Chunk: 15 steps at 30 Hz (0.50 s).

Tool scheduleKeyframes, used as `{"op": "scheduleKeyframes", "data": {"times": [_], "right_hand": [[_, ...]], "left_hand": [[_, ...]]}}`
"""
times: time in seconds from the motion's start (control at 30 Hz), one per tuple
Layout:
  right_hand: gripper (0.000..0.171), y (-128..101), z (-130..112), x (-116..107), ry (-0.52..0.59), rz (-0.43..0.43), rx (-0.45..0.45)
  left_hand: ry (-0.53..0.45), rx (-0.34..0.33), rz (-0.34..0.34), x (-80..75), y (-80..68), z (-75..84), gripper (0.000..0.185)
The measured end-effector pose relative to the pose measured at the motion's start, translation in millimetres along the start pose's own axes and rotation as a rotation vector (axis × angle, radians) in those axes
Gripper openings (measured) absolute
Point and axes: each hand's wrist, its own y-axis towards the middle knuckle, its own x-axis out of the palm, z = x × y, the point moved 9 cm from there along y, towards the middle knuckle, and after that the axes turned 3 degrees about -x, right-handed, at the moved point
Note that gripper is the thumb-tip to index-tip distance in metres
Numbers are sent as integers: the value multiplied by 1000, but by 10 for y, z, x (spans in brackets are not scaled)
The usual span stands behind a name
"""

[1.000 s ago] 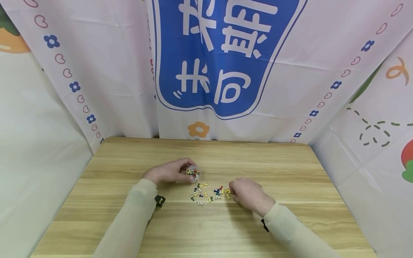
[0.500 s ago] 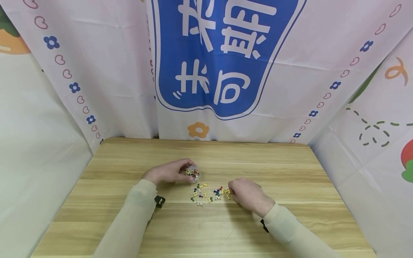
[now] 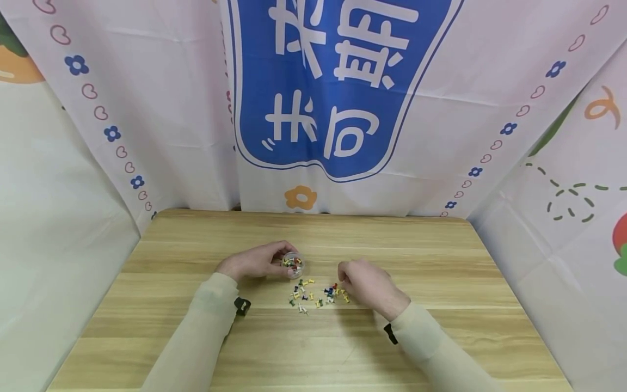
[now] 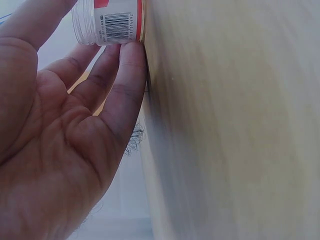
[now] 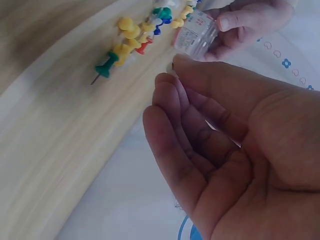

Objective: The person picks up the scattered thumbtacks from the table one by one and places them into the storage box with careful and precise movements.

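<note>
My left hand (image 3: 257,260) holds a small clear plastic jar (image 3: 302,268) upright on the table, thumb on the near side and fingers behind. Several coloured push pins lie inside it. A barcode label (image 4: 117,22) with red edging shows on its side in the left wrist view. My right hand (image 3: 369,283) is raised over the right end of the loose push pins. Its thumb and forefinger pinch a small push pin (image 5: 172,70), mostly hidden by the fingertips. On the table lie scattered pins, among them a yellow push pin (image 3: 311,296) and a green push pin (image 5: 105,64).
The wooden table (image 3: 303,354) reaches back to a white printed curtain (image 3: 196,109) with a blue panel. Curtains also stand along the left and right sides. The loose pins lie between my hands, some with bare points showing.
My right hand has lifted off the yellow pins at the pile's right end and moved slightly left and away from me. My left hand and the jar stay in place.
</note>
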Motion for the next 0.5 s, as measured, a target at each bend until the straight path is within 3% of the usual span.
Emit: {"op": "scheduleKeyframes", "data": {"times": [0.23, 0.5], "right_hand": [[5, 139, -48, -8, 42, 34, 5], [8, 268, -124, -4, 132, 92, -28]], "left_hand": [[-6, 2, 0, 4, 0, -6, 56], [0, 16, 3, 4, -2, -7, 57]]}}
